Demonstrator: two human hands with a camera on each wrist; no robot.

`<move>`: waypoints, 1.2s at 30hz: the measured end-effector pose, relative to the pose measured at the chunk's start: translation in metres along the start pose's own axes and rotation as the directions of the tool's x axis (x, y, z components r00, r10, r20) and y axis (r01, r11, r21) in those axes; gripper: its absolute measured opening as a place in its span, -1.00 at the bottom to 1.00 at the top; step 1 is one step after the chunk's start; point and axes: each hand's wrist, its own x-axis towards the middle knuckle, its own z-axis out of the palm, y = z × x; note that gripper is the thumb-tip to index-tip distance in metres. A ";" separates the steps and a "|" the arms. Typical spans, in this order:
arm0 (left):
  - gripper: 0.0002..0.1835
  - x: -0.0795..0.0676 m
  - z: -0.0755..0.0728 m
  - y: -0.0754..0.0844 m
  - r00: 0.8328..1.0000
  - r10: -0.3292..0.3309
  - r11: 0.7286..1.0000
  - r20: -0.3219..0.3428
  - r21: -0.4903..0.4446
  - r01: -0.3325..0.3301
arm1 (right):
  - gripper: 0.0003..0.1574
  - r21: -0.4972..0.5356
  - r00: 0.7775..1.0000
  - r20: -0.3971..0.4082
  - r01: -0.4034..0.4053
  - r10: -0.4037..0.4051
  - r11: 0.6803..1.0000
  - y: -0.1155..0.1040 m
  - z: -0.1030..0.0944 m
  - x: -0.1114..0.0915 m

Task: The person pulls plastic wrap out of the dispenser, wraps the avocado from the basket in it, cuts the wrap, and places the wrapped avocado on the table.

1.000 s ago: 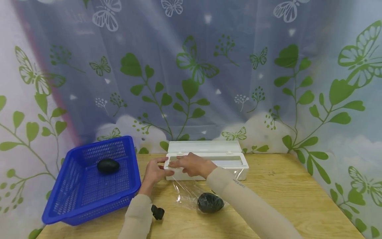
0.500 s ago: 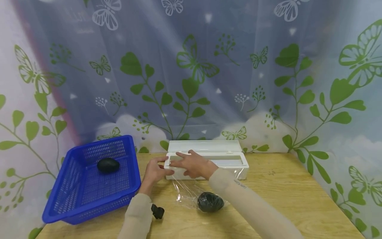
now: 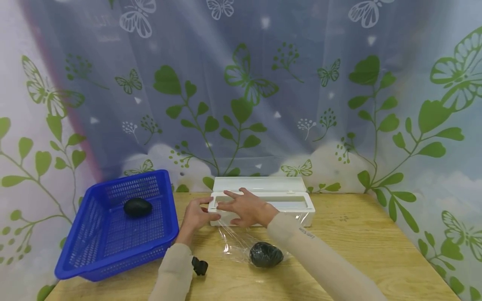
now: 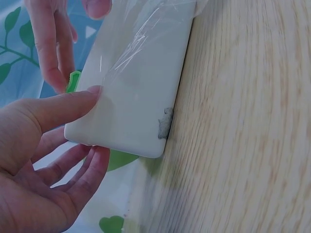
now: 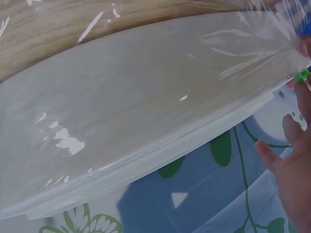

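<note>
My left hand (image 3: 193, 217) holds the left end of a white cling film dispenser (image 3: 308, 218), thumb on its front wall and fingers round the end. My right hand (image 3: 250, 209) is over the dispenser's left part, its fingers fairly straight and spread. In the left wrist view a fingertip of it touches a small green slider (image 4: 73, 81) on the box edge. Clear cling film (image 3: 231, 246) runs from the box front down to the table, around a dark avocado (image 3: 265, 254). The dispenser's lid (image 3: 260, 184) is raised at the back.
A blue plastic basket (image 3: 171, 209) stands at the left, with another dark avocado (image 3: 137, 207) in it. A black device (image 3: 200, 266) sits by my left wrist. A patterned curtain (image 3: 203, 125) hangs right behind the wooden table (image 3: 350, 242).
My right hand has shifted very slightly to the right, and its fingers are spread wider. The left hand keeps its hold on the dispenser; the wrapped avocado stays put.
</note>
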 end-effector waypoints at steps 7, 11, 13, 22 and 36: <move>-0.28 0.000 0.000 0.000 1.000 0.010 1.000 -0.011 0.010 -0.010 | -0.12 -0.019 1.000 -0.001 0.000 0.000 1.000 0.001 0.002 -0.001; -0.28 0.001 0.001 0.000 1.000 0.016 1.000 -0.011 0.012 -0.016 | -0.11 -0.021 1.000 -0.013 0.000 0.000 1.000 0.002 0.003 -0.002; -0.28 0.001 0.001 0.000 1.000 0.015 1.000 -0.011 0.013 -0.015 | -0.11 -0.017 1.000 -0.018 0.002 -0.002 1.000 0.003 0.003 -0.003; -0.29 -0.001 0.002 0.000 1.000 0.016 0.999 -0.021 0.034 -0.015 | -0.11 -0.011 0.999 -0.035 0.009 -0.010 1.000 0.003 0.004 -0.005; -0.32 -0.001 0.002 0.002 1.000 0.026 0.999 -0.018 0.037 -0.025 | -0.13 0.031 0.997 -0.073 0.020 -0.018 0.999 0.006 0.007 -0.009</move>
